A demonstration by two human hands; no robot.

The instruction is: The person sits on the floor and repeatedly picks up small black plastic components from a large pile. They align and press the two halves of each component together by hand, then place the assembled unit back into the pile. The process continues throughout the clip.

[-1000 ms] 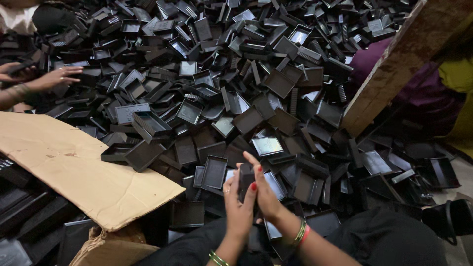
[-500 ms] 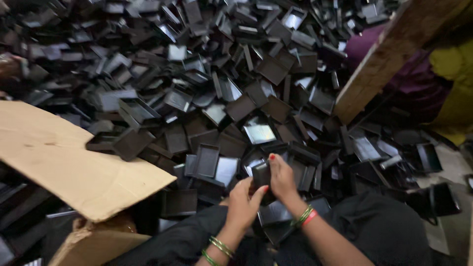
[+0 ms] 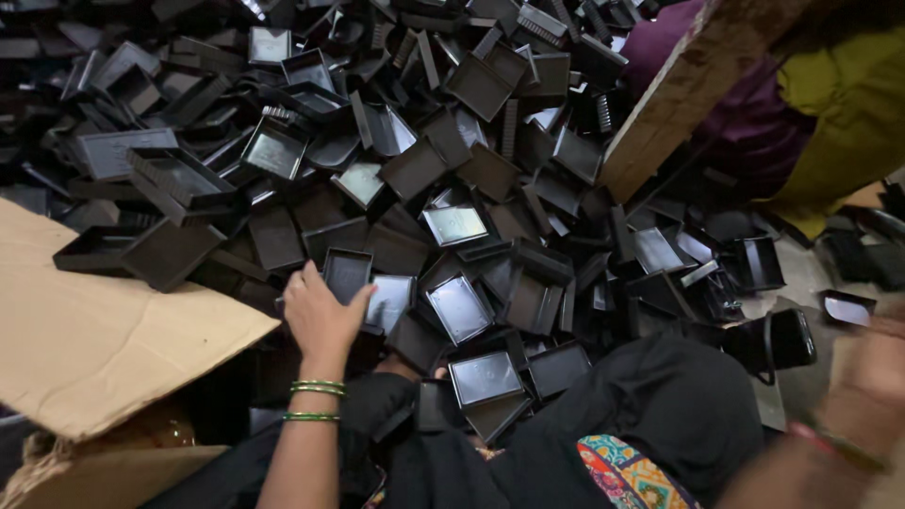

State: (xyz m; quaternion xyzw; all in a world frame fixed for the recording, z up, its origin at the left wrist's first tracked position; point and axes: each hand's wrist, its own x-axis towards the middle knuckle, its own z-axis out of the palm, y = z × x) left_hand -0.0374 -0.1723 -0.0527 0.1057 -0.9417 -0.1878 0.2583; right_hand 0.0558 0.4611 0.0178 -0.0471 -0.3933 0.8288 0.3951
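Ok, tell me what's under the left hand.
The left hand rests on a black tray in the heap of black trays; its palm hides whatever lies directly beneath.

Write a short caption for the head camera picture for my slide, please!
A left hand reaches into a big heap of black plastic trays beside a cardboard flap.

Cardboard flap (image 3: 85, 339), slanted wooden plank (image 3: 698, 85), purple and yellow cloth (image 3: 830, 113)

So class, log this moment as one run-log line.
left hand: on black tray in tray pile | right hand: blurred at right edge, grip unclear | cardboard flap: left
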